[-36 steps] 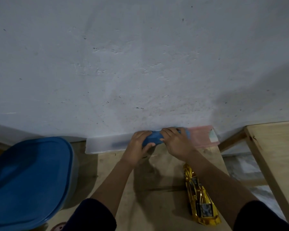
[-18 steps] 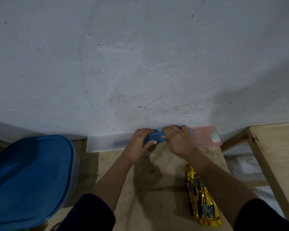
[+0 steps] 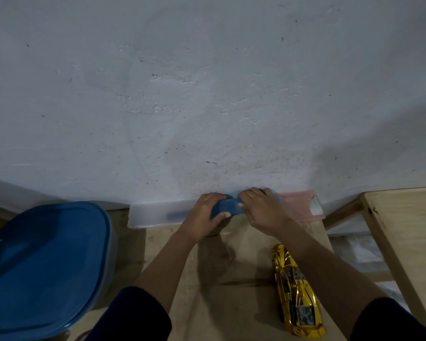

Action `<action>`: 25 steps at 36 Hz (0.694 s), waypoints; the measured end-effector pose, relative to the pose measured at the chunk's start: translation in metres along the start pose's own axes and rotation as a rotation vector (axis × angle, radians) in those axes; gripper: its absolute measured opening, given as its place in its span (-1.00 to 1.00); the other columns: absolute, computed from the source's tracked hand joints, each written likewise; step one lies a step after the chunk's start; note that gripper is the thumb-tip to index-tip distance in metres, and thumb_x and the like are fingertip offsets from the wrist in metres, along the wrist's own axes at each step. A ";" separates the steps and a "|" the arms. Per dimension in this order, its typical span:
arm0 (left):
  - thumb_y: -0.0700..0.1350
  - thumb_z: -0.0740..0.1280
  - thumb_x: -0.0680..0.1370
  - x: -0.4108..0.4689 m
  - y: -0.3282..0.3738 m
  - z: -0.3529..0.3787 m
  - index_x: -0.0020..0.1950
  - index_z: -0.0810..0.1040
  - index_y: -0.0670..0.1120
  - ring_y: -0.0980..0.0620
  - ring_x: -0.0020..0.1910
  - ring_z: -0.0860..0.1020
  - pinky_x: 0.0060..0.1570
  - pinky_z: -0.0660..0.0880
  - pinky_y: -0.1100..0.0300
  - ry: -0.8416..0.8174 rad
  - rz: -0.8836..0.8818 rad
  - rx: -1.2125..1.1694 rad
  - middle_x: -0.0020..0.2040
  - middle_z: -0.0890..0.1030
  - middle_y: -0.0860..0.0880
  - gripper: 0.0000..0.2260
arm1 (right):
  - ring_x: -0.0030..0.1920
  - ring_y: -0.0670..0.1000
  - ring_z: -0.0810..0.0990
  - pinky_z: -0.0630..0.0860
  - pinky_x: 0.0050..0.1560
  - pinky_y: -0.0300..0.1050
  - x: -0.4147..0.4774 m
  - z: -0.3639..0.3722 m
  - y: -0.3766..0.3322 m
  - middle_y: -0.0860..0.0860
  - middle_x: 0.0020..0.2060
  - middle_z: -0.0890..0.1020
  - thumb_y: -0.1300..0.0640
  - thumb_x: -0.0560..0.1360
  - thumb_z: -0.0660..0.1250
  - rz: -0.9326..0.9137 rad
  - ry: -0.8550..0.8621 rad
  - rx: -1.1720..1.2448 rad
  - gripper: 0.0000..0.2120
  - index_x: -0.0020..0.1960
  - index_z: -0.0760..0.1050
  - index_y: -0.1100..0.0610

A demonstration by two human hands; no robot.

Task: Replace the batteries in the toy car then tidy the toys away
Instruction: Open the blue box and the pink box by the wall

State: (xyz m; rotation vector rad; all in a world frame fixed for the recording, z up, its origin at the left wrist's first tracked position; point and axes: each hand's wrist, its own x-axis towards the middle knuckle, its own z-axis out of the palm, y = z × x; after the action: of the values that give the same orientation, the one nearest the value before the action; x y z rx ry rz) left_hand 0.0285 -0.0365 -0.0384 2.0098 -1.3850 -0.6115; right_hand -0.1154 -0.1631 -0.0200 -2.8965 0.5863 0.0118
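A blue toy car [image 3: 228,207] is held between both hands at the far edge of the wooden table [image 3: 241,303], close to the wall. My left hand [image 3: 204,215] grips its left end with the thumb underneath. My right hand [image 3: 262,212] covers its right end, fingers curled over the top. Most of the blue toy is hidden by the fingers. A shiny gold toy car [image 3: 296,294] lies on the table under my right forearm, untouched.
A translucent plastic box [image 3: 153,214] with a pink part [image 3: 299,205] stands against the white wall behind the hands. A bin with a blue lid [image 3: 42,264] sits at the left. A second wooden table [image 3: 411,232] stands at the right across a gap.
Both hands keep hold of the blue toy in the same spot; the fingers have shifted slightly on it. The view has tilted a little.
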 end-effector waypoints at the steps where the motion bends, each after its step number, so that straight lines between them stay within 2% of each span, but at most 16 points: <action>1: -0.06 0.38 0.50 0.000 0.000 0.000 0.31 0.44 -0.12 0.02 0.25 0.38 0.16 0.17 0.44 0.000 0.005 -0.003 0.25 0.50 -0.08 -0.60 | 0.08 0.13 0.51 0.33 0.07 0.04 0.000 -0.001 0.000 0.09 0.04 0.59 -0.04 0.51 -0.14 0.002 0.000 0.014 -0.50 0.12 0.47 0.17; 5: -0.07 0.41 0.49 -0.001 0.001 0.000 0.31 0.44 -0.12 0.02 0.24 0.37 0.15 0.16 0.45 0.010 0.024 -0.030 0.25 0.50 -0.07 -0.58 | 0.12 0.06 0.49 0.26 0.11 -0.05 0.000 -0.008 0.002 0.04 0.08 0.58 -0.12 0.49 -0.16 0.022 -0.004 0.095 -0.46 0.15 0.45 0.13; 8: -0.08 0.45 0.45 -0.003 0.001 -0.001 0.32 0.43 -0.11 0.10 0.19 0.34 0.15 0.19 0.41 0.003 0.055 -0.055 0.24 0.49 -0.05 -0.53 | 0.15 0.04 0.47 0.23 0.13 -0.11 -0.001 -0.011 0.005 0.03 0.11 0.57 -0.06 0.54 -0.03 0.014 -0.003 0.121 -0.58 0.17 0.44 0.13; 11: -0.10 0.52 0.36 -0.003 0.000 -0.004 0.33 0.40 -0.05 0.18 0.16 0.29 0.10 0.19 0.55 -0.024 0.081 -0.070 0.23 0.46 0.01 -0.41 | 0.16 0.03 0.47 0.22 0.17 -0.12 0.000 -0.015 0.006 0.03 0.13 0.56 0.01 0.60 0.07 0.016 -0.008 0.152 -0.71 0.19 0.44 0.13; 16: -0.08 0.57 0.29 0.000 0.000 -0.006 0.33 0.41 -0.05 0.13 0.15 0.33 0.11 0.18 0.60 -0.023 0.122 -0.070 0.15 0.41 0.08 -0.35 | 0.21 0.02 0.45 0.18 0.18 -0.14 -0.001 -0.021 0.004 0.02 0.17 0.55 0.02 0.61 0.09 0.044 -0.023 0.161 -0.71 0.23 0.43 0.12; 18: -0.03 0.54 0.34 -0.002 0.004 -0.008 0.30 0.42 -0.01 0.17 0.16 0.34 0.12 0.22 0.57 0.006 0.082 -0.119 0.14 0.42 0.12 -0.42 | 0.22 0.02 0.45 0.18 0.18 -0.15 -0.001 -0.023 0.004 0.02 0.17 0.55 0.02 0.61 0.10 0.053 -0.024 0.193 -0.71 0.23 0.44 0.12; 22: -0.08 0.32 0.55 -0.004 0.010 -0.014 0.18 0.53 -0.09 0.12 0.12 0.47 0.07 0.32 0.56 0.155 -0.029 -0.274 0.10 0.53 0.04 -0.77 | 0.22 0.03 0.46 0.24 0.18 -0.15 0.000 -0.033 0.005 0.04 0.19 0.55 0.08 0.59 0.16 0.065 0.009 0.303 -0.73 0.24 0.45 0.14; 25: -0.14 0.22 0.60 -0.005 0.009 -0.016 0.11 0.56 -0.12 0.08 0.06 0.51 -0.02 0.36 0.57 0.212 -0.108 -0.308 0.05 0.58 0.01 -0.83 | 0.19 0.05 0.49 0.32 0.18 -0.12 -0.003 -0.035 0.006 0.06 0.17 0.57 0.17 0.56 0.21 0.056 0.075 0.339 -0.74 0.23 0.47 0.16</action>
State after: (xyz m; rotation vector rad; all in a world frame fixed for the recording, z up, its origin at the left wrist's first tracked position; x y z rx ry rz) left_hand 0.0320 -0.0306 -0.0210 1.8478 -0.9968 -0.5991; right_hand -0.1215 -0.1735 0.0130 -2.5599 0.6159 -0.1727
